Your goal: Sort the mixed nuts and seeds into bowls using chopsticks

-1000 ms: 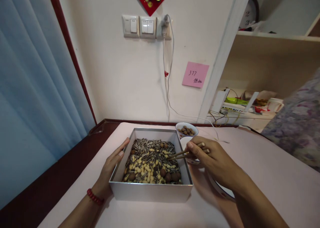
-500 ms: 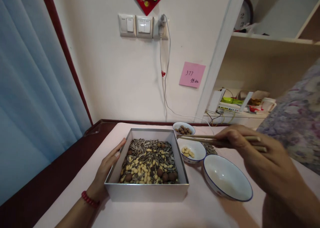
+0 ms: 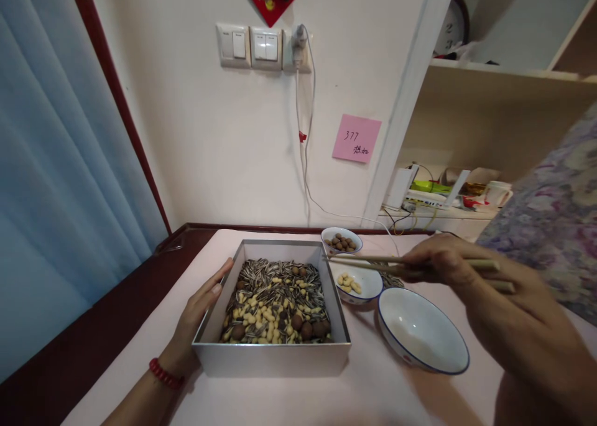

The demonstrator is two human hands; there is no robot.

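Observation:
My right hand (image 3: 480,301) is closed round a pair of wooden chopsticks (image 3: 368,262), held almost level, with nothing visible between the tips. Those tips are above the small bowl (image 3: 366,295) of peanuts, near the right rim of a silver-white square box (image 3: 275,359). In the box lie striped sunflower seeds (image 3: 265,270), peanuts (image 3: 261,317) and several round brown nuts (image 3: 306,331). My left hand (image 3: 198,311), wearing a red bead bracelet, lies along the box's left wall with its fingers stretched out; the thumb is hidden.
A larger white bowl (image 3: 422,333) with a blue rim stands below my right hand. Behind the peanut bowl is another bowl (image 3: 330,233) of brown nuts. More sunflower seeds (image 3: 392,275) lie behind the bowls, partly hidden. A white cable (image 3: 336,213) runs down the wall.
The chopsticks' tips have shifted slightly left towards the box rim, and their back ends have spread further apart. My right hand has moved a little right; my left hand stays against the box.

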